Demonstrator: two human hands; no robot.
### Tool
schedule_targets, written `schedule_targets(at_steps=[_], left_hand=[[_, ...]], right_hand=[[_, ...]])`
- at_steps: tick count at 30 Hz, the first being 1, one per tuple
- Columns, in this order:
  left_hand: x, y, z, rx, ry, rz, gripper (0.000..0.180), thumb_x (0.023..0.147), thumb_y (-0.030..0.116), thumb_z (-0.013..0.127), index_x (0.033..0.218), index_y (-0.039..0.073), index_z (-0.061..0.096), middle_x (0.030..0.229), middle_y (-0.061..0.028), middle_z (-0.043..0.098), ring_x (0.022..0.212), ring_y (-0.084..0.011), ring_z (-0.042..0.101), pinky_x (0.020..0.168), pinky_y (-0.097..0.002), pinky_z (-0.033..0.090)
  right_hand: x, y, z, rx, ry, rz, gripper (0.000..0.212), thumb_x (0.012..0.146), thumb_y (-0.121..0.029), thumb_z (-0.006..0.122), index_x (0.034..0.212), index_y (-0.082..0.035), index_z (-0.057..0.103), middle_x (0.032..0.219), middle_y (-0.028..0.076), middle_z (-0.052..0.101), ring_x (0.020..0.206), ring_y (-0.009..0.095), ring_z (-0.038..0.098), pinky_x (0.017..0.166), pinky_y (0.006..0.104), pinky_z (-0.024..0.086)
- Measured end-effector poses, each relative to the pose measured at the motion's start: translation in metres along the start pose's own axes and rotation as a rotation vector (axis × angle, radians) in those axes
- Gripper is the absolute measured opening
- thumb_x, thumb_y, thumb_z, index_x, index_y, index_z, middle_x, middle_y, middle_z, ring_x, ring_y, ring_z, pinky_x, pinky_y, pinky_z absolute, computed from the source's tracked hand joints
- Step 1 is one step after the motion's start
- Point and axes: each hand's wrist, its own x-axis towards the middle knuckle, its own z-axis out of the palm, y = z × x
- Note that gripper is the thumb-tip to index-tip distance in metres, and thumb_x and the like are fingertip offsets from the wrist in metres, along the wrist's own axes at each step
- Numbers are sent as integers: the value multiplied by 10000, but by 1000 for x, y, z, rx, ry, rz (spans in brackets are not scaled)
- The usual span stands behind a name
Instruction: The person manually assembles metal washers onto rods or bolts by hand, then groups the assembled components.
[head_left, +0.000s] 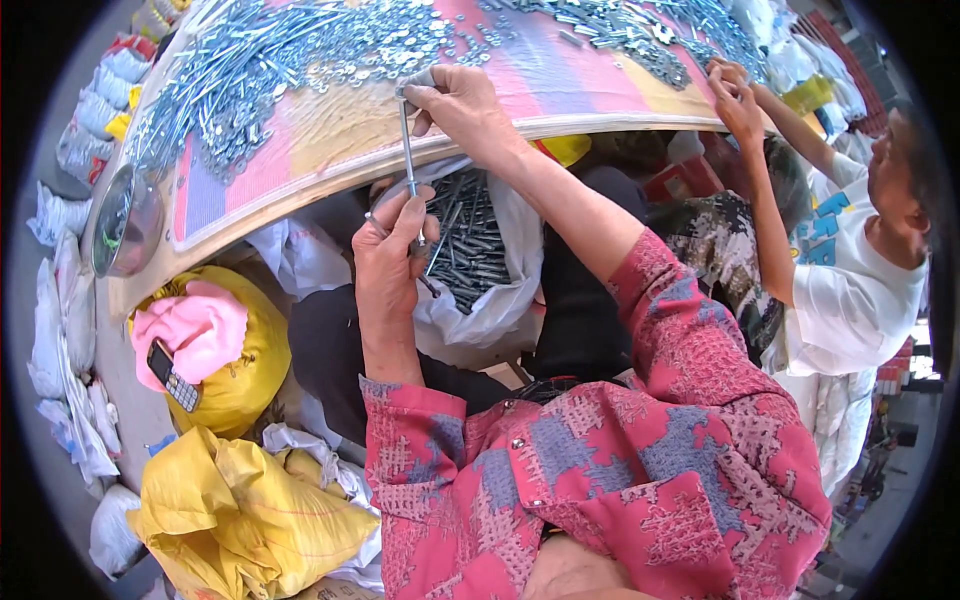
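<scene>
My left hand (388, 250) is closed round the lower part of a long, thin metal bolt (407, 145). At least one more bolt end sticks out between its fingers. The long bolt stands nearly upright before the table's front edge. At its top end my right hand (455, 105) pinches with thumb and forefinger; a small part there may be a washer, too small to be sure. Behind and below my left hand, a white sack (515, 310) is filled with dark metal bolts (468, 235). On the table (330, 135) above lie loose washers (375, 60) and long silvery bolts (235, 60).
At the left table corner sits a clear bowl (128, 225). Below it are a yellow sack (255, 345) with a pink cloth (195, 325) and a phone (172, 375), and another yellow sack (240, 520). A co-worker (850, 260) sits at the right, both hands at the table's edge.
</scene>
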Motion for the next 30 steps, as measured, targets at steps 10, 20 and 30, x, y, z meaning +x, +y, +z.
schedule_targets(at_steps=[10,20,30], left_hand=[[8,-17,15,-137,-173,-82,251,933,159,571,1119,-10,577,663,4,499,464,-24,346,388,-148,234],[17,-25,19,-274,-217,-218,221,900,186,632,1012,-2,600,666,-7,538,442,-37,390,385,-169,275],[28,-28,26,-86,8,-144,122,836,109,700,911,33,640,737,-23,630,558,-26,493,417,-152,314]], right_hand=[[-22,17,-26,371,0,121,166,926,-144,553,899,-18,657,773,12,645,610,49,574,574,190,455],[-24,24,-36,-297,249,-575,97,852,-88,626,851,9,621,610,73,575,527,134,577,522,263,457],[88,85,-120,-953,336,-109,263,864,-219,546,925,25,625,878,259,636,870,406,625,759,468,494]])
